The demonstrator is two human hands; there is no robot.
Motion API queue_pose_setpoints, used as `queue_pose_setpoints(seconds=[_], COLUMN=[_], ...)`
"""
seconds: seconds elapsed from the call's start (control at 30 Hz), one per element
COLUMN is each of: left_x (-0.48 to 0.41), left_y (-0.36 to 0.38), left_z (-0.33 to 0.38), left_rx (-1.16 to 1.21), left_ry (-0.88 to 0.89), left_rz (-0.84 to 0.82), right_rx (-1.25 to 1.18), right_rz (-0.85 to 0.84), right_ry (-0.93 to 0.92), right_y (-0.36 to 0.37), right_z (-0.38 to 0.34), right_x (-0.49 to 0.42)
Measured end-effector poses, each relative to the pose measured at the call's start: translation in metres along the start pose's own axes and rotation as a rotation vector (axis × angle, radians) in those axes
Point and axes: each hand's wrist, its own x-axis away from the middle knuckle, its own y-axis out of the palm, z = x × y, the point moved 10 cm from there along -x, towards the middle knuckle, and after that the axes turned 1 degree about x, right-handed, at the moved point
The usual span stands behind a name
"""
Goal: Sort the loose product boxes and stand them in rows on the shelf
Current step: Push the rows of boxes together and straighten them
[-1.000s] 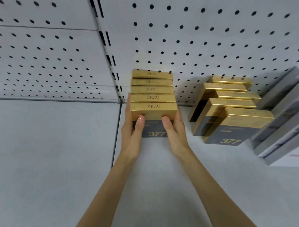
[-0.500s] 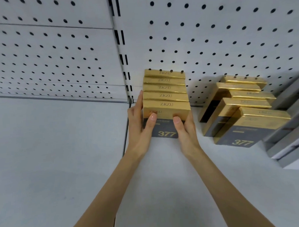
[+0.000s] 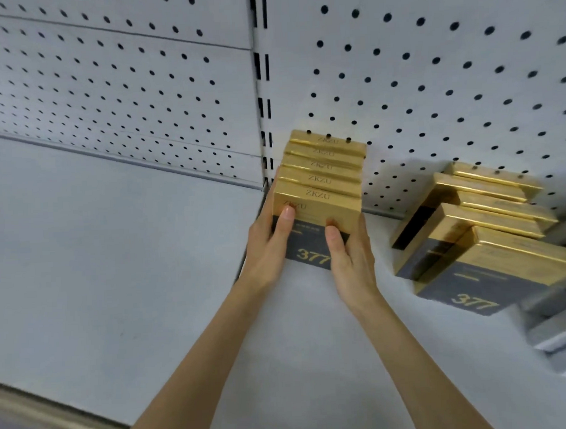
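Both hands are on the row of gold ZKZU boxes [image 3: 322, 180] standing on the shelf [image 3: 148, 269] against the pegboard [image 3: 431, 78]. The left hand [image 3: 270, 244] and right hand [image 3: 351, 260] lie flat along its sides, thumbs on the front box [image 3: 309, 255]. A messier gold bunch [image 3: 490, 237] leans nearby.

Bare shelf [image 3: 115, 270] is lying open left of and before the upright row of gold boxes [image 3: 322, 180]. A gap is separating that row from the leaning gold boxes [image 3: 470, 225] at right; the pegboard [image 3: 431, 78] is closing off the rear.
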Motion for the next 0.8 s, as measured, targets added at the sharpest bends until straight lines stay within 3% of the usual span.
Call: queue_pose_setpoints(seconds=[0.4, 0.57, 0.8], left_x=[-0.005, -0.006, 0.001], left_y=[-0.003, 0.001, 0.000], left_z=[-0.006, -0.002, 0.003], left_rx=[-0.162, -0.103, -0.026], left_ry=[0.027, 0.077, 0.073], left_rz=[0.065, 0.017, -0.012], right_rx=[0.079, 0.080, -0.117], right_rz=[0.028, 0.036, 0.101], right_ry=[-0.121, -0.086, -0.057], right_y=[-0.003, -0.004, -0.016], right_z=[-0.021, -0.020, -0.026], right_x=[0.001, 0.002, 0.014])
